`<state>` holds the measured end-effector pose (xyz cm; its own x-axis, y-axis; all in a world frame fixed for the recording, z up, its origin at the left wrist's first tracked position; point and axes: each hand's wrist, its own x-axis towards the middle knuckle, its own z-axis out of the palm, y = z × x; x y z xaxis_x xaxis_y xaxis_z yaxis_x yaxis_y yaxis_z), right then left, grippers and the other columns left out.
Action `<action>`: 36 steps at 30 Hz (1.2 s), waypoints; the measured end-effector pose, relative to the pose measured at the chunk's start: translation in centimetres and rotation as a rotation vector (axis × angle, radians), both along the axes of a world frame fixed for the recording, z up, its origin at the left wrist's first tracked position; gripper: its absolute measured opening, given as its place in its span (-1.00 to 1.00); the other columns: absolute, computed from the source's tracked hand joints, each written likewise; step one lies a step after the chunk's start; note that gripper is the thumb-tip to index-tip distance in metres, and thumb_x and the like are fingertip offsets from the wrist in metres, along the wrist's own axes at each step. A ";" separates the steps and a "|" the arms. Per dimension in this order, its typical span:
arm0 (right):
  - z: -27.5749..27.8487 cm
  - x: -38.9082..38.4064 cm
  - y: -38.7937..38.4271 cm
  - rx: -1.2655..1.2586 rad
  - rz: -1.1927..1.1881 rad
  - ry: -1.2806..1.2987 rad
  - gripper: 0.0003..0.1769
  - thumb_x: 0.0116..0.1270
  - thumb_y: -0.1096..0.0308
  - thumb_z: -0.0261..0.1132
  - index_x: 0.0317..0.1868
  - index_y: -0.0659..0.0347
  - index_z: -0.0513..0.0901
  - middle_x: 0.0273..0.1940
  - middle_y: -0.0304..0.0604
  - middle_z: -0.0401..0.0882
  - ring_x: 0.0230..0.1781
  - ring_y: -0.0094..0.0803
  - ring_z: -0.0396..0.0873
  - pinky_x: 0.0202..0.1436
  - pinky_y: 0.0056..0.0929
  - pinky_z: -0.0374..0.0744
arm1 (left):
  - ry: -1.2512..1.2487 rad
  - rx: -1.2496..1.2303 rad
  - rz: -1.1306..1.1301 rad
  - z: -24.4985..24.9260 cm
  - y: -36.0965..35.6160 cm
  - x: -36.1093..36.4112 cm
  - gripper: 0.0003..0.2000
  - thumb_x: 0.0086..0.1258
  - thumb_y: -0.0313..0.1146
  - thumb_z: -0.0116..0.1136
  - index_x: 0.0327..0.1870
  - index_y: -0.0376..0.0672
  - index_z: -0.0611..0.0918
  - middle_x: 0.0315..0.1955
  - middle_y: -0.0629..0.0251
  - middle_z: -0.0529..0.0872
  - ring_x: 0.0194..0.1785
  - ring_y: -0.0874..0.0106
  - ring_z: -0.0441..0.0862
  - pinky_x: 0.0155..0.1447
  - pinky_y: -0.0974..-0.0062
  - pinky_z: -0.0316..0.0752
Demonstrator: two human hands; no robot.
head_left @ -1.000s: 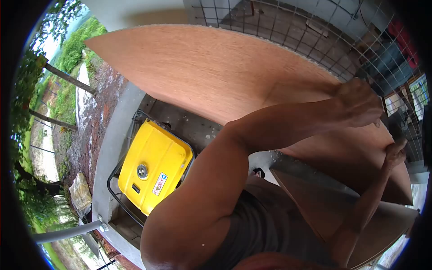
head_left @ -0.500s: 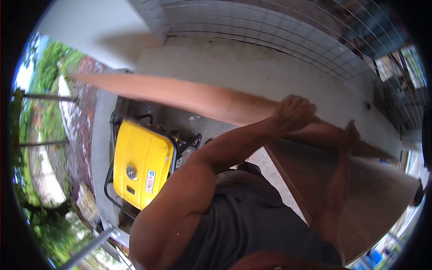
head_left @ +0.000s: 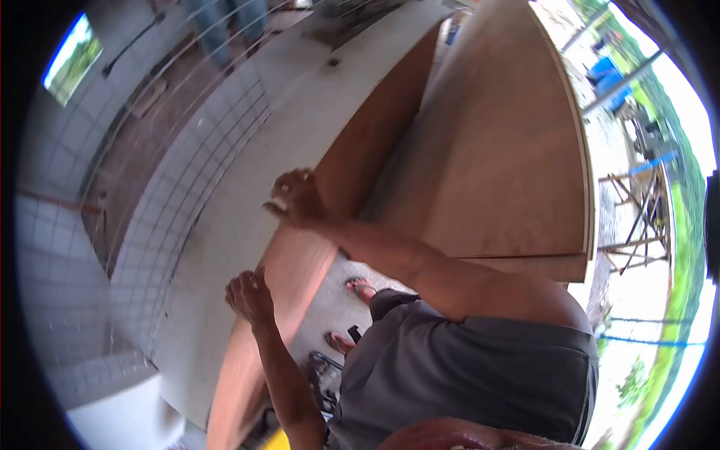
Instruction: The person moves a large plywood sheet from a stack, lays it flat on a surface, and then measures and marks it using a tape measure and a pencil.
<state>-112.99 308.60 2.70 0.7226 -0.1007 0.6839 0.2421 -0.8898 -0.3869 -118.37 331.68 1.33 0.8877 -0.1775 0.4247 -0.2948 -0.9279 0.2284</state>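
A long brown wooden panel (head_left: 289,277) stands on edge beside a pale wall ledge, running from lower left to upper right. My left hand (head_left: 251,296) is closed over the panel's upper edge, fingers curled onto the far side. Higher along the same edge is my right hand (head_left: 298,196), somewhat blurred, with a gap showing between thumb and bent fingers. Its wrist and forearm cross over the panel. A wide brown board (head_left: 502,150) leans at a slant to the right of the panel.
Wire mesh (head_left: 202,161) runs along the left, with a person's jeans-clad legs (head_left: 225,34) beyond it. Part of a yellow machine (head_left: 277,441) shows at the bottom. My sandalled feet (head_left: 361,289) are on the concrete floor. Outside stand a blue barrel (head_left: 611,82) and a wooden frame (head_left: 637,240).
My view has swung right, so the yellow machine is nearly out of sight and the wide board is fully visible. My right hand's fingers now show a gap from the thumb.
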 end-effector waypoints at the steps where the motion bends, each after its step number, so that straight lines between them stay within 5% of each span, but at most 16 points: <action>1: 0.7 -1.0 1.1 0.056 -0.017 -0.039 -0.68 0.14 0.03 0.30 -0.39 0.12 0.58 -0.18 -0.12 0.51 -0.08 -0.15 0.43 0.05 -0.02 0.30 | -0.086 -0.002 0.006 0.9 0.0 -1.1 -0.73 0.18 -0.12 0.28 -0.28 -0.14 0.62 -0.33 0.18 0.61 -0.12 0.16 0.51 -0.01 0.19 0.38; 3: 0.4 -2.5 2.4 0.230 -0.025 0.006 -0.70 0.19 0.04 0.25 -0.36 0.13 0.57 -0.22 -0.11 0.50 -0.10 -0.12 0.42 0.05 -0.02 0.30 | -0.112 -0.046 -0.002 2.1 0.2 -2.6 -0.68 0.20 -0.13 0.27 -0.17 -0.16 0.60 -0.24 0.12 0.59 -0.05 0.12 0.47 0.03 0.18 0.37; 5: -0.6 -6.5 3.0 0.170 0.049 0.119 -0.75 0.21 0.12 0.24 -0.40 0.12 0.53 -0.27 -0.12 0.48 -0.14 -0.15 0.42 -0.05 -0.07 0.32 | -0.083 -0.090 -0.079 1.9 0.6 -4.8 -0.65 0.21 -0.14 0.27 -0.12 -0.19 0.58 -0.19 0.07 0.58 -0.02 0.09 0.45 0.05 0.17 0.36; 7: -3.6 -11.6 2.7 0.090 0.267 0.596 -0.73 0.25 0.10 0.19 -0.42 0.12 0.53 -0.29 -0.08 0.49 -0.20 -0.13 0.45 -0.12 -0.09 0.37 | -0.009 -0.115 -0.240 0.5 0.7 -5.9 -0.64 0.19 -0.16 0.29 -0.13 -0.23 0.56 -0.20 0.05 0.58 -0.02 0.08 0.45 0.05 0.16 0.36; 8: -6.9 -15.7 2.5 0.015 0.325 0.504 -0.65 0.30 0.01 0.12 -0.43 0.11 0.56 -0.39 -0.04 0.49 -0.30 -0.09 0.49 -0.20 -0.11 0.43 | 0.082 -0.201 -0.401 0.8 0.0 -6.5 -0.63 0.16 -0.18 0.33 -0.13 -0.24 0.55 -0.19 0.05 0.57 -0.04 0.07 0.45 0.05 0.15 0.37; 10: -10.8 -24.4 0.2 -0.192 0.315 0.923 -0.51 0.26 -0.13 0.08 -0.29 0.16 0.64 -0.29 0.01 0.59 -0.17 -0.03 0.55 -0.08 -0.11 0.49 | 0.159 -0.332 -0.712 2.8 -3.1 -8.7 -0.59 0.11 -0.20 0.38 -0.12 -0.25 0.54 -0.19 0.06 0.57 -0.06 0.07 0.46 0.04 0.15 0.38; 11: -9.1 -28.3 -1.3 0.020 0.228 1.362 -0.49 0.19 -0.12 0.17 -0.22 0.20 0.63 -0.13 0.05 0.60 -0.07 0.00 0.54 0.00 -0.11 0.49 | 0.139 -0.376 -0.869 4.6 -5.0 -10.0 -0.57 0.08 -0.21 0.40 -0.10 -0.25 0.54 -0.19 0.07 0.58 -0.06 0.07 0.47 0.04 0.16 0.38; 13: -13.5 -37.2 -4.9 0.305 -0.113 1.202 -0.36 0.06 -0.13 0.33 -0.04 0.24 0.59 -0.08 0.09 0.60 -0.02 0.03 0.54 0.07 -0.17 0.49 | 0.111 -0.449 -1.067 8.4 -8.4 -12.7 -0.52 0.06 -0.15 0.41 -0.08 -0.25 0.53 -0.18 0.09 0.58 -0.05 0.09 0.48 0.03 0.16 0.38; 15: -9.7 -41.8 -7.1 0.531 -0.540 0.985 -0.15 -0.12 -0.14 0.47 0.14 0.16 0.47 -0.05 0.08 0.58 0.01 -0.02 0.53 0.09 -0.16 0.48 | 0.086 -0.485 -1.227 12.4 -12.0 -15.0 -0.47 0.06 -0.07 0.40 -0.05 -0.24 0.53 -0.16 0.11 0.57 -0.04 0.12 0.48 0.03 0.17 0.38; 17: -5.0 -43.9 -9.5 0.463 -0.743 0.580 0.05 -0.16 -0.07 0.53 0.32 0.09 0.24 0.01 0.03 0.52 -0.08 -0.05 0.55 0.06 -0.14 0.50 | -0.014 -0.518 -1.375 16.2 -15.4 -16.8 -0.41 0.06 -0.01 0.37 0.00 -0.25 0.51 -0.11 0.09 0.54 -0.02 0.11 0.47 0.03 0.17 0.38; 18: -0.2 -43.8 -10.1 0.639 -0.718 0.490 0.11 -0.14 0.02 0.56 0.39 0.08 0.14 0.08 0.08 0.45 -0.14 -0.08 0.58 0.02 -0.18 0.52 | -0.064 -0.507 -1.392 18.2 -16.9 -17.7 -0.39 0.05 -0.06 0.40 0.04 -0.27 0.48 -0.08 0.05 0.53 0.00 0.08 0.46 0.05 0.18 0.38; 21: 11.1 -42.4 -11.2 0.490 -0.643 0.131 0.20 -0.14 0.07 0.58 0.45 0.07 0.03 0.28 0.16 0.19 -0.17 -0.13 0.59 -0.07 -0.23 0.56 | -0.207 -0.568 -1.399 23.3 -21.4 -20.1 -0.39 0.06 -0.17 0.42 0.09 -0.27 0.43 0.00 0.01 0.50 0.03 0.03 0.44 0.11 0.18 0.37; 23: 15.4 -41.1 -12.2 0.440 -0.566 -0.034 0.26 -0.19 0.07 0.60 0.46 0.08 0.00 0.40 0.14 -0.03 -0.12 -0.17 0.58 -0.10 -0.23 0.60 | -0.266 -0.627 -1.390 24.5 -24.3 -21.1 -0.42 0.07 -0.24 0.41 0.09 -0.25 0.41 0.03 0.00 0.48 0.05 0.02 0.44 0.13 0.17 0.37; 27: 19.0 -38.2 -15.5 0.195 -0.308 -0.112 0.23 -0.24 0.09 0.60 0.45 -0.02 0.06 0.46 0.02 -0.19 0.17 0.07 0.41 0.03 -0.14 0.59 | -0.251 -0.760 -1.500 23.8 -27.3 -19.0 -0.49 0.13 -0.32 0.36 0.06 -0.23 0.40 0.07 -0.07 0.45 0.08 -0.03 0.46 0.10 0.16 0.43; 31: 21.1 -34.6 -16.2 0.016 -0.111 -0.120 0.15 -0.17 -0.05 0.56 0.42 -0.09 0.11 0.43 0.11 -0.14 0.34 0.16 0.18 0.19 -0.01 0.48 | -0.224 -0.635 -1.460 23.9 -25.5 -16.6 -0.42 0.30 -0.05 0.17 0.17 -0.32 0.38 0.06 -0.07 0.48 0.11 0.03 0.49 0.15 0.20 0.42; 36: 23.9 -30.5 -14.4 0.079 -0.083 -0.059 -0.01 -0.19 0.05 0.53 0.31 -0.08 0.27 0.39 0.03 0.00 0.08 0.06 0.49 0.10 -0.15 0.56 | -0.089 -0.724 -1.299 24.7 -23.7 -13.2 -0.26 0.41 0.25 -0.32 0.17 -0.38 0.40 0.07 -0.04 0.49 0.12 0.14 0.48 0.16 0.26 0.40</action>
